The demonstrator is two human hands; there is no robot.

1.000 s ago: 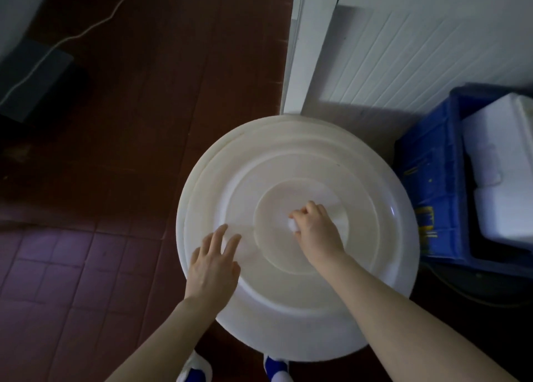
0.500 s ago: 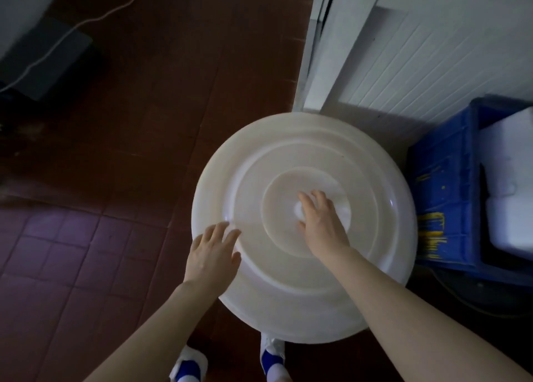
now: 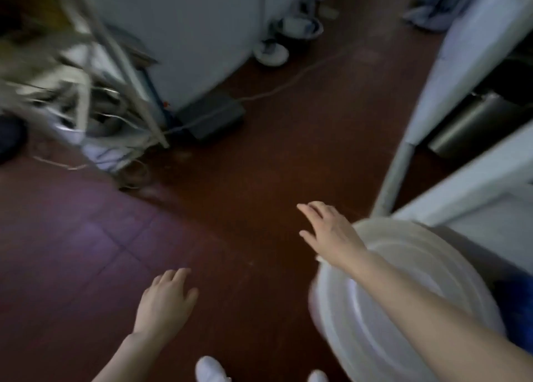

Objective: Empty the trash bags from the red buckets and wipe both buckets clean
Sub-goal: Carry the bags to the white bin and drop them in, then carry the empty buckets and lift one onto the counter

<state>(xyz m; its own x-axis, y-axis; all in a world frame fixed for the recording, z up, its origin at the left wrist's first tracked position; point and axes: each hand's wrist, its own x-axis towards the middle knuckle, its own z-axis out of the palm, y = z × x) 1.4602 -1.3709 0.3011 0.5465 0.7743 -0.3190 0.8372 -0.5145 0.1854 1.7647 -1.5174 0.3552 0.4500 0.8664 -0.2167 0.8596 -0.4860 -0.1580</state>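
No red bucket or trash bag shows in this blurred head view. A large round white lid (image 3: pixel 403 309) sits at the lower right. My right hand (image 3: pixel 328 231) hovers past the lid's left rim, fingers straight and spread, holding nothing; its forearm crosses over the lid. My left hand (image 3: pixel 164 301) hangs lower left above the red-brown floor, fingers relaxed and empty, clear of the lid.
A white cabinet (image 3: pixel 196 35) stands at the back with a dark box (image 3: pixel 213 116) and a cable at its foot. Tangled poles and wires (image 3: pixel 86 99) fill the left. Bowls (image 3: pixel 297 30) lie on the floor far back. A white door frame (image 3: pixel 450 93) and a metal bin (image 3: pixel 473 125) are right.
Both hands have left the white lid's top. The view has swung left and up, so the lid now lies at the lower right and the blue crate is almost out of sight.
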